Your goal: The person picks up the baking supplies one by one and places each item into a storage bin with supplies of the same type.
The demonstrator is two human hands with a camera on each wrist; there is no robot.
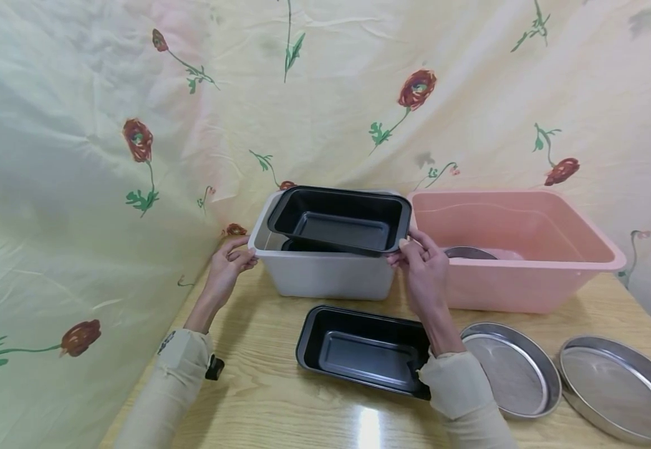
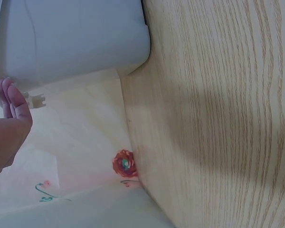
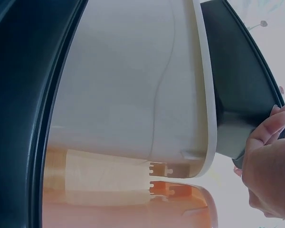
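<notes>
A black loaf pan (image 1: 343,229) sits tilted over the opening of a white plastic bin (image 1: 325,278). My right hand (image 1: 428,274) pinches its near right corner; in the right wrist view the fingers (image 3: 270,126) are on the pan's rim. With my left hand (image 1: 224,272) I hold the bin's left rim, and the left wrist view shows the fingers (image 2: 20,102) curled at that edge. Beneath the raised pan, another dark piece (image 1: 297,246) lies inside the bin, mostly hidden. A second black loaf pan (image 1: 367,352) rests on the table in front, partly covered by my right forearm.
To the right stands a pink plastic tub (image 1: 516,287), with a round metal pan (image 1: 469,252) partly visible inside. Two more round metal pans, one nearer (image 1: 507,371) and one farther right (image 1: 620,390), lie on the wooden table (image 1: 258,399). Flowered cloth (image 1: 325,112) hangs behind everything.
</notes>
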